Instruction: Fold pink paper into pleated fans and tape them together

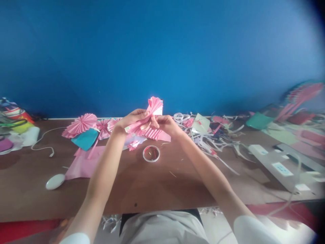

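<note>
Between my hands, raised above the far part of the table, is a pleated pink paper fan (154,104) with its folds spread upward. My left hand (133,118) is closed round its lower left side, thumb on top. The fingers of my right hand (164,123) pinch the fan near its gathered base. More pleated pink paper (152,133) shows just below my hands; whether it joins the held fan I cannot tell. A roll of clear tape (151,154) lies flat on the table beneath them.
Pink paper rosettes (82,125), a teal sheet (85,139) and a pink sheet (87,162) lie left, near a white mouse (55,181). White paper strips (210,140) are heaped to the right, before a power strip with a cable (281,168). A blue wall (162,57) rises behind the table.
</note>
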`<control>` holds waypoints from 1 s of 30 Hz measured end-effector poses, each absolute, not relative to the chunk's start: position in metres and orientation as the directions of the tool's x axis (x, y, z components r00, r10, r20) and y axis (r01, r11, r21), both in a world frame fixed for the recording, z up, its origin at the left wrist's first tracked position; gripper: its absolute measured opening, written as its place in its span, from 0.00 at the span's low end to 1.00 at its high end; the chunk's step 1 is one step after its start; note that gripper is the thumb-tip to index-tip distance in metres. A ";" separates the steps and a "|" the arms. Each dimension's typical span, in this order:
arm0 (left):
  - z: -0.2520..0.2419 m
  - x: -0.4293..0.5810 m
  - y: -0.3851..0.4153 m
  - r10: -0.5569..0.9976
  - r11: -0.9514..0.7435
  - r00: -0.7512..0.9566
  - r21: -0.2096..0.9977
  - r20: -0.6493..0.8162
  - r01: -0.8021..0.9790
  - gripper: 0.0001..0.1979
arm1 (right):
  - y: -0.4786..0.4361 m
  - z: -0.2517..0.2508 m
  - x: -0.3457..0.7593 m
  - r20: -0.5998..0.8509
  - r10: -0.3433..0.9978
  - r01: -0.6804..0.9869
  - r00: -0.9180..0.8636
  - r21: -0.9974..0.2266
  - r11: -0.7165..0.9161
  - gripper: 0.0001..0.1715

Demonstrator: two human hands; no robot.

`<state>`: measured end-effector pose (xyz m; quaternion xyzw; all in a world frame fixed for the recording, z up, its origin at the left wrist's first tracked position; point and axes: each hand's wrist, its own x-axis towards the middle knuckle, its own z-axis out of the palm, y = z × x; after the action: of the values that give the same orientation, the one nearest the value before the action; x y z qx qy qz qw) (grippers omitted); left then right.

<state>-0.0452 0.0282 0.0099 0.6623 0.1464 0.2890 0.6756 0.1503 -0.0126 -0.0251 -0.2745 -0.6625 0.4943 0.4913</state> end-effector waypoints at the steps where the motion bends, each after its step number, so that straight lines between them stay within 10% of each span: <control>1: 0.009 -0.046 0.029 0.577 -0.042 0.796 0.980 0.184 -0.196 0.17 | -0.013 -0.025 0.151 0.370 0.853 -0.159 -0.367 -0.929 0.334 0.13; 20: 0.008 -0.047 0.033 0.588 0.039 0.794 0.975 0.155 -0.220 0.15 | -0.014 -0.020 0.156 0.000 0.712 -0.335 -0.703 -0.882 -0.331 0.07; 30: 0.008 -0.052 0.041 0.658 0.005 0.747 0.991 0.098 -0.135 0.16 | -0.013 -0.019 0.151 0.046 0.861 -0.541 -0.506 -0.795 -0.275 0.08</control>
<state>-0.0524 0.0412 0.0081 0.6420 0.2038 0.2918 0.6791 0.1507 -0.0132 -0.0189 -0.2025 -0.3956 0.7723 0.4540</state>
